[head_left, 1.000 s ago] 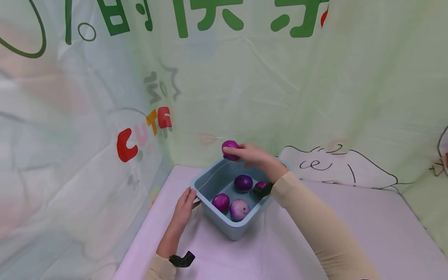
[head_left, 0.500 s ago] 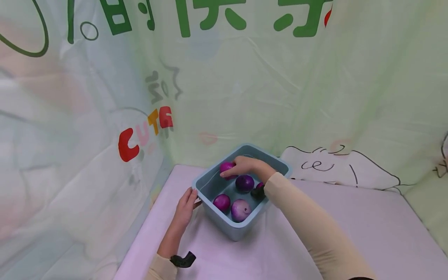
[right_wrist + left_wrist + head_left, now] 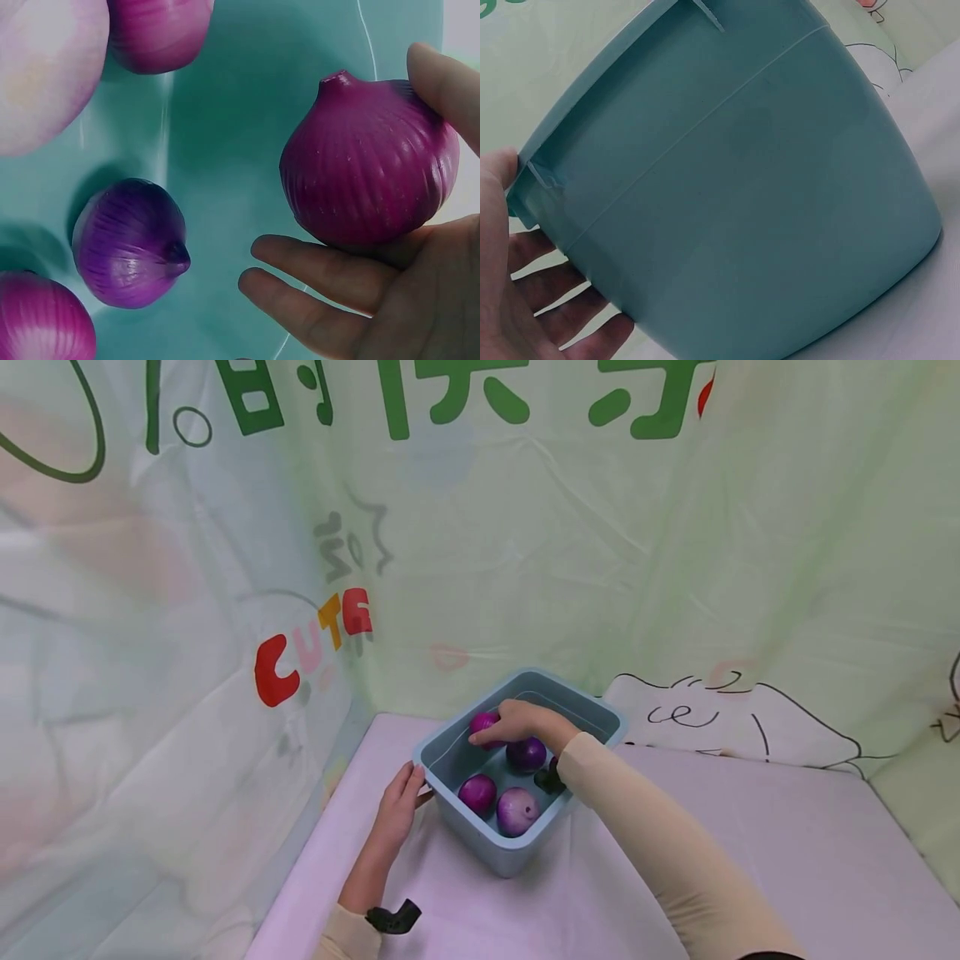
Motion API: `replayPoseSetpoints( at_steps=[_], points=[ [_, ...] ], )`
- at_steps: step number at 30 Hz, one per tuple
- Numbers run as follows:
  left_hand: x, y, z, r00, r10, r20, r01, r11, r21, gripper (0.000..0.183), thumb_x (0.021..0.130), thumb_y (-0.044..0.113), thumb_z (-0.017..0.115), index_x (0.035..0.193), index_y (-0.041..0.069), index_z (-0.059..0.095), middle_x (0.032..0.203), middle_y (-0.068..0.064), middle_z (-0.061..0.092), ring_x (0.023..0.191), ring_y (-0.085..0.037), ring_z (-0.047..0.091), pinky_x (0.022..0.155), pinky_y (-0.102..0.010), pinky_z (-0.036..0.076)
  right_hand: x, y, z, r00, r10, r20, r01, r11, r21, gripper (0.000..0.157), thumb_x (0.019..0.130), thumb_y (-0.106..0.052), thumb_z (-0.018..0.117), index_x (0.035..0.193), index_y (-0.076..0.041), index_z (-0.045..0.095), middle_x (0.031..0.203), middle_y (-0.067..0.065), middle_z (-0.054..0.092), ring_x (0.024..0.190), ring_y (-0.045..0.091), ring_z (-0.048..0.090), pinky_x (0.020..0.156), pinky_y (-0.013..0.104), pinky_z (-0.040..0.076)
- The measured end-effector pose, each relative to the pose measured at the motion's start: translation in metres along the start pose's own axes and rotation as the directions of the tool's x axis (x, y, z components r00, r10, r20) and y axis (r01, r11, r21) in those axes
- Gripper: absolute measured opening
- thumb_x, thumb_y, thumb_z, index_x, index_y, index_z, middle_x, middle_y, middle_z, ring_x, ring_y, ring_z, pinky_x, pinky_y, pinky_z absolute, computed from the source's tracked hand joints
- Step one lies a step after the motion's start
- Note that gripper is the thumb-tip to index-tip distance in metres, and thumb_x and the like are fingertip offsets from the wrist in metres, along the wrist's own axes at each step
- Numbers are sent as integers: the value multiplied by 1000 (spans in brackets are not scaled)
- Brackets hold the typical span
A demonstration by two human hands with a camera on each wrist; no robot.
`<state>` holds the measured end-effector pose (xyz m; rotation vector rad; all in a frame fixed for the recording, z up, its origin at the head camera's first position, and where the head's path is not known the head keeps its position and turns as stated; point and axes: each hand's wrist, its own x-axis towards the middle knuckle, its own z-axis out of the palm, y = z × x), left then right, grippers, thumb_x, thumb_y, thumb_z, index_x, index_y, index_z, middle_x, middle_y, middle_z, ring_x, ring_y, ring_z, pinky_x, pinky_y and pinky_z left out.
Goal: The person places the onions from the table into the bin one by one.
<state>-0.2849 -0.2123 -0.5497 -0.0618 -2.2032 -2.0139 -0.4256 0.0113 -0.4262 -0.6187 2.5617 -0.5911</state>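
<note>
In the head view a blue plastic bin [image 3: 501, 858] stands on the table, turned cornerwise. My left hand [image 3: 397, 806] grips its left corner at the rim; the left wrist view shows the fingers against the outer wall [image 3: 742, 180]. Inside the bin's far part, my right hand [image 3: 523, 722] holds a red onion [image 3: 371, 161] between thumb and fingers. Below and beside it lie a dark purple onion [image 3: 527, 755], a magenta onion [image 3: 477, 794] and a paler, larger onion [image 3: 517, 812]. Another magenta onion [image 3: 41, 319] is mostly hidden by the right wrist in the head view.
A pale lilac cloth covers the table [image 3: 720, 827]. Printed curtains hang close behind [image 3: 510, 543] and on the left [image 3: 150, 693]. Both wrists carry black straps, the left strap [image 3: 393, 917] being plainly seen.
My right hand has lowered the red onion from above the far rim down into the bin. The left hand has stayed at the bin's corner.
</note>
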Motion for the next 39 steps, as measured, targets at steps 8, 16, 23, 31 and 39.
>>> replayPoseSetpoints(
  at_steps=[8, 16, 23, 31, 39],
  points=[
    [3, 0, 0, 1000, 6, 9, -6, 1000, -11, 56, 96, 55, 45, 143, 26, 43, 141, 1, 46, 125, -22, 48, 98, -51, 42, -2, 0, 3, 999, 46, -22, -46, 999, 22, 85, 72, -69, 67, 127, -7, 52, 111, 8, 59, 104, 27, 55, 89, 49, 49],
    [4, -1, 0, 1000, -5, 9, 5, 1000, 3, 53, 97, 52, 45, 143, 25, 43, 141, 2, 46, 125, -23, 47, 97, -48, 43, -10, 3, -4, 999, 6, -51, -3, 998, 56, 81, 75, -70, 62, 119, -2, 56, 103, 9, 59, 94, 25, 56, 84, 42, 50],
    [12, 0, 3, 1000, 10, 11, -9, 1000, -3, 44, 100, 43, 45, 141, 27, 44, 138, 2, 48, 123, -23, 50, 94, -48, 46, -30, 9, -25, 988, -46, -147, 64, 990, 122, 63, 81, -67, 59, 104, -9, 66, 91, 5, 61, 86, 22, 57, 74, 36, 50],
    [16, 11, -1, 1000, 17, 11, -17, 1000, 23, 46, 99, 41, 50, 139, 19, 46, 136, -5, 50, 120, -25, 51, 94, -48, 46, -65, 15, -53, 976, -52, -213, 97, 974, 206, 73, 88, -64, 52, 130, -4, 56, 123, 11, 57, 112, 28, 52, 95, 47, 45],
    [36, 44, -25, 1000, 13, 15, -17, 933, 360, 62, 93, 56, 50, 142, 20, 43, 142, -2, 45, 131, -24, 40, 101, -49, 39, -102, 32, -75, 940, -5, -341, 65, 984, 166, 85, 87, -68, 49, 139, -2, 44, 138, 17, 47, 124, 34, 44, 100, 53, 38]
  ],
)
